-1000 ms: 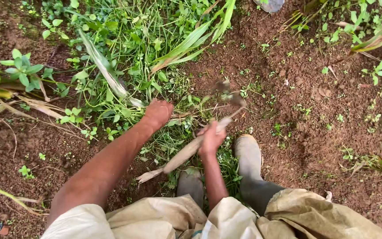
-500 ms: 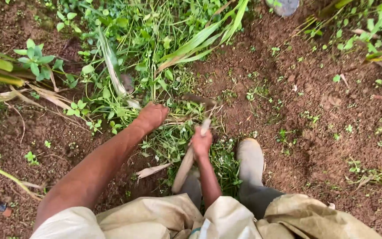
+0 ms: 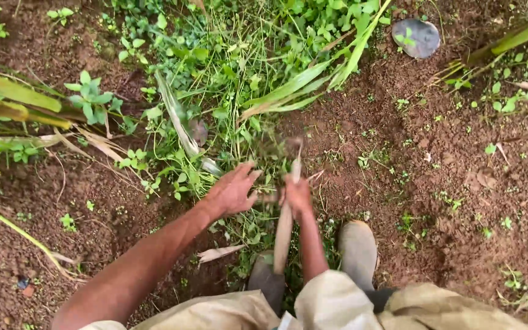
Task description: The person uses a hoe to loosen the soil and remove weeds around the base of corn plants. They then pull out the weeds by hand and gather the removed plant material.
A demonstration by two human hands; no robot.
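My right hand (image 3: pixel 298 194) grips the wooden handle of a short hoe (image 3: pixel 285 229). The hoe's blade (image 3: pixel 289 146) is blurred and points into the weeds ahead. My left hand (image 3: pixel 233 190) hovers open, fingers spread, over a clump of green weeds (image 3: pixel 239 153) just left of the hoe. It holds nothing that I can see. Both hands are close together above reddish-brown soil (image 3: pixel 398 134). My two grey boots (image 3: pixel 358 247) (image 3: pixel 266 276) stand just below the hands.
Thick grass and broad-leaved weeds (image 3: pixel 227 55) fill the top middle. Long pale stalks and leaves (image 3: pixel 7 101) lie at the left. A flat grey stone (image 3: pixel 423 37) sits at the top right. Small seedlings dot the soil on the right.
The left hand was shut on weeds; now its fingers are spread. The hoe swung from a leftward slant to nearly upright, and its blade moved forward into the weeds.
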